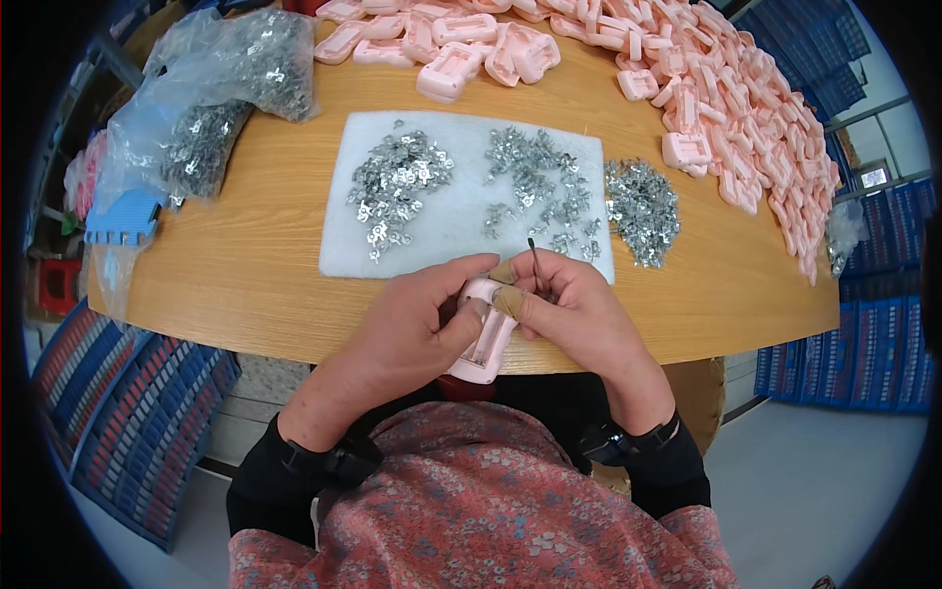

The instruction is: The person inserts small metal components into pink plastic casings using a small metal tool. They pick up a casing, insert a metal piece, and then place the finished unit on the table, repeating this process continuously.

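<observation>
Close to the table's near edge, my left hand [407, 314] is closed around a pink plastic housing [478, 372] with an open slot along its face. My right hand [589, 319] is closed too, with tape on its thumb and forefinger. A thin dark tool [534, 257] sticks up from its fingers. Its thumb presses at the far end of the housing, and any small part there is hidden by the fingers. Beyond both hands lies a white foam pad [466, 240], bearing small silvery metal clips in a left heap [400, 182] and a looser right spread [535, 172].
Another clip heap [643, 214] sits on the wooden table [265, 236] right of the pad. Many pink housings [687, 108] are piled along the far and right sides. Clear bags of metal parts [211, 137] lie at left. Blue racks [137, 402] flank the table.
</observation>
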`<state>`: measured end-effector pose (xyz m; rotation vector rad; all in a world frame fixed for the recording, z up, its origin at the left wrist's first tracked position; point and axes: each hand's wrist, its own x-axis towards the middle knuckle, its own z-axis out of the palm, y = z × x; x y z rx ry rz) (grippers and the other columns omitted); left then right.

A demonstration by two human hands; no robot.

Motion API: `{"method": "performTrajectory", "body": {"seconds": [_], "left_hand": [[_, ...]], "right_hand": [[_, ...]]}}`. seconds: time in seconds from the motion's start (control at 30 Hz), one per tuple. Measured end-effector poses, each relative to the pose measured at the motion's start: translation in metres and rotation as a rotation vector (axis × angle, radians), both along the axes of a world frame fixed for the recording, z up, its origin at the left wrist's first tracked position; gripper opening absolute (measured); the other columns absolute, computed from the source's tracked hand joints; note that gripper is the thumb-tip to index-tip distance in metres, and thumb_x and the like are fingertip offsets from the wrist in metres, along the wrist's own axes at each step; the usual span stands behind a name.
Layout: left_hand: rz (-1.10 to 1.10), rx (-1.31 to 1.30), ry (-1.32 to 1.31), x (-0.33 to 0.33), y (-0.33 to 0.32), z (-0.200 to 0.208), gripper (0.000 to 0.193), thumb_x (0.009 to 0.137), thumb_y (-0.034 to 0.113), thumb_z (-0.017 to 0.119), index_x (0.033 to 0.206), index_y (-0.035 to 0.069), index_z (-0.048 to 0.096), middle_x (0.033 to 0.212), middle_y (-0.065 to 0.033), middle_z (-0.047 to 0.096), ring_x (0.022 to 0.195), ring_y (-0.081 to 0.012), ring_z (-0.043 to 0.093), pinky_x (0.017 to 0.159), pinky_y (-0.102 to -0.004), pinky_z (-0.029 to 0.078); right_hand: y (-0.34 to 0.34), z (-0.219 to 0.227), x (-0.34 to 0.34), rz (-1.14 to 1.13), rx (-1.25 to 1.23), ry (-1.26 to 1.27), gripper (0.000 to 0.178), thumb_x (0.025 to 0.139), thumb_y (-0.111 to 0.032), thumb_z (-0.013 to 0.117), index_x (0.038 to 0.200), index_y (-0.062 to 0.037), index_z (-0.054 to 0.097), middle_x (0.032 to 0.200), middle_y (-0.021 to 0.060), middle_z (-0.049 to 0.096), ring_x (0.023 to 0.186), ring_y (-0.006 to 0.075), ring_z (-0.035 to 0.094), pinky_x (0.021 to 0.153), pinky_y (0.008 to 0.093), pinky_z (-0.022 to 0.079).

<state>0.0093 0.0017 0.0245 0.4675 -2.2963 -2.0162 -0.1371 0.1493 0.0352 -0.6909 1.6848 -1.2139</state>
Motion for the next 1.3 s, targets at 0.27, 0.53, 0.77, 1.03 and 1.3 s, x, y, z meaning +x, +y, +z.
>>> {"method": "performTrajectory", "body": {"seconds": [0.27,0.53,0.77,1.03,1.3], "left_hand": [[0.062,-0.035,0.077,-0.002,0.006,0.000,0.033,0.099,0.012,0.048,0.129,0.000,0.054,0.091,-0.0115,0.064,0.076,-0.0184,0.060,0.069,-0.0325,0.050],[0.051,1.108,0.003,0.003,-0.011,-0.009,0.042,0.102,0.033,0.048,0.134,0.006,0.049,0.089,-0.0020,0.050,0.069,-0.0111,0.046,0.064,-0.0279,0.043],[0.033,1.216,-0.032,0.003,-0.006,-0.007,0.039,0.103,0.033,0.045,0.132,0.007,0.051,0.088,-0.0013,0.051,0.068,-0.0108,0.046,0.060,-0.0268,0.038],[0.001,1.142,-0.069,0.005,-0.003,-0.003,0.037,0.101,0.032,0.053,0.128,0.008,0.053,0.086,-0.0020,0.052,0.065,-0.0107,0.046,0.059,-0.0278,0.039],[-0.156,0.998,-0.032,0.013,-0.011,-0.011,0.037,0.103,0.027,0.047,0.130,0.003,0.052,0.093,-0.0031,0.057,0.070,-0.0104,0.053,0.060,-0.0232,0.044]], "right_hand": [[0.002,0.010,0.006,-0.096,-0.108,-0.143,0.024,0.095,-0.017,0.066,0.111,0.0009,0.063,0.083,-0.0031,0.059,0.072,0.0017,0.050,0.064,0.0193,0.044],[-0.001,-0.005,0.006,-0.080,-0.249,0.126,0.022,0.094,-0.008,0.066,0.114,-0.0007,0.062,0.087,-0.0043,0.059,0.070,0.0010,0.048,0.064,0.0181,0.041],[-0.002,0.002,0.009,-0.096,-0.264,0.195,0.022,0.086,-0.003,0.069,0.107,-0.0027,0.060,0.076,-0.0043,0.052,0.069,0.0029,0.047,0.063,0.0209,0.041],[-0.002,0.007,0.008,-0.044,-0.209,0.220,0.020,0.083,0.000,0.070,0.101,-0.0030,0.061,0.074,-0.0065,0.051,0.068,0.0014,0.044,0.060,0.0202,0.039],[0.002,0.015,-0.005,0.041,-0.120,0.208,0.014,0.082,-0.007,0.076,0.089,-0.0014,0.065,0.069,-0.0067,0.050,0.067,0.0019,0.044,0.059,0.0206,0.039]]}}
